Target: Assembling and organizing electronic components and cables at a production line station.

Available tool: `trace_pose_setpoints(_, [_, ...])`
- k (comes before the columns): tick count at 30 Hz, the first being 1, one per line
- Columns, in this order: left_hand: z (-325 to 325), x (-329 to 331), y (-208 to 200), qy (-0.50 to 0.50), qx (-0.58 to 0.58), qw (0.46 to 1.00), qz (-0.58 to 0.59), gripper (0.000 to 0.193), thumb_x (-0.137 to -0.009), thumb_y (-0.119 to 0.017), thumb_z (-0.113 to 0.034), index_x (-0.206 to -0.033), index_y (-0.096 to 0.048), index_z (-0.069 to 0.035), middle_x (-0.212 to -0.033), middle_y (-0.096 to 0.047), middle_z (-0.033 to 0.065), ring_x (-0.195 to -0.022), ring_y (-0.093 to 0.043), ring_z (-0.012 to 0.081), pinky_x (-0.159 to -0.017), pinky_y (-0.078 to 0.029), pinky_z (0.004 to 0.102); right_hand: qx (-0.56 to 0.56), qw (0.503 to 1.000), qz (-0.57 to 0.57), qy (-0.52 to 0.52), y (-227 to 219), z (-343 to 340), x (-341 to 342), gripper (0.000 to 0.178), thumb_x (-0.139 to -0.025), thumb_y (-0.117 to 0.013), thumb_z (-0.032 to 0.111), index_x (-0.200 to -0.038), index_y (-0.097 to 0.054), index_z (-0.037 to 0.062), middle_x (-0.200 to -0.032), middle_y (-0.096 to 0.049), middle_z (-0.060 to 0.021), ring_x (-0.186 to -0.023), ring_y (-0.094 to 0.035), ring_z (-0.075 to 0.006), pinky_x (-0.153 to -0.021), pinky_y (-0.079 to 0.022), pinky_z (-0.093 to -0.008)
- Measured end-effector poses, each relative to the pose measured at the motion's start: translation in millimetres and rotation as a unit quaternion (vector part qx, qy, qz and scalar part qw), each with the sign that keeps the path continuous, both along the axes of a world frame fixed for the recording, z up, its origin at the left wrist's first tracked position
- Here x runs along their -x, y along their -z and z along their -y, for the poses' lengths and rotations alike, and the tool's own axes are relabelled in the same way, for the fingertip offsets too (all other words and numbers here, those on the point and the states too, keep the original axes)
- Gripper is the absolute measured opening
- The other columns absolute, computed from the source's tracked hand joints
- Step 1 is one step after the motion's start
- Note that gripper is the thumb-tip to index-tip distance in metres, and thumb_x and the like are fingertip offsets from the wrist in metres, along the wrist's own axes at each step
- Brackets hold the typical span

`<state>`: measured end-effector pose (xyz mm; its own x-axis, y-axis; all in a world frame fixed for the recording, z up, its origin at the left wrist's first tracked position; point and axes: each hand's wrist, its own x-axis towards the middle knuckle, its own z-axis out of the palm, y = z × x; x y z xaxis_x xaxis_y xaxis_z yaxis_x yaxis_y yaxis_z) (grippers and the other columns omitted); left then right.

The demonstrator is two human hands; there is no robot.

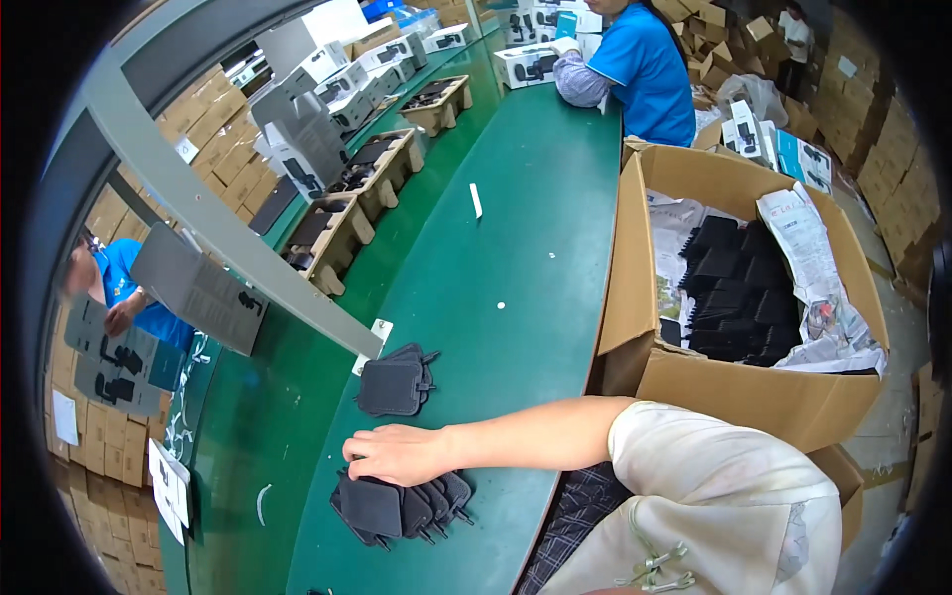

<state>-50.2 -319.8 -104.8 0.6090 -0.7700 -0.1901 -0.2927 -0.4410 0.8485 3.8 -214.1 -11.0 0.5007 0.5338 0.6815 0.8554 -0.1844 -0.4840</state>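
My right hand reaches across the green table, fingers bent over the far edge of a pile of flat black plates. It appears to grip the edge of an upper plate, though the fingers partly hide the contact. These plates have rounded corners and a small prong on one side, and they lie overlapped in a fan. Just beyond my hand sits a smaller stack of similar black plates, beside the foot of a grey post. My left hand is out of sight.
An open cardboard box on the right holds rows of black parts and newspaper. The grey post slants over the table. Parts trays and printed boxes line the far left. Two co-workers in blue are at the benches.
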Motion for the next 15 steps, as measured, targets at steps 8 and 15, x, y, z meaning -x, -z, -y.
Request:
trace_pose_setpoints(8, [-43.2,-17.5,-6.3,-0.061,-0.040,0.997,0.021,0.033,-0.087,-0.049,-0.019,-0.115,-0.053,-0.003,-0.110,-0.055,0.0158,-0.101,-0.051,0.0275,-0.088,-0.040,0.0369,0.029,0.999,0.019,-0.019,3.6,2.4,0.4,0.014,-0.079,-0.053,0.009,-0.093,-0.055,0.0088,-0.097,-0.050,-0.0081,-0.089,-0.051,-0.0258,-0.070,-0.046,-0.0364])
trace_pose_setpoints(15, [-141.0,-20.1,-23.8,-0.238,-0.080,0.967,0.044,0.033,-0.087,-0.049,-0.019,-0.115,-0.053,-0.003,-0.110,-0.055,0.0155,-0.101,-0.051,0.0273,-0.087,-0.040,0.0369,0.037,0.999,0.028,0.004,-0.8,0.2,-1.0,0.015,-0.077,-0.053,0.008,-0.091,-0.058,0.0097,-0.095,-0.054,-0.0071,-0.091,-0.053,-0.0265,-0.073,-0.047,-0.0364])
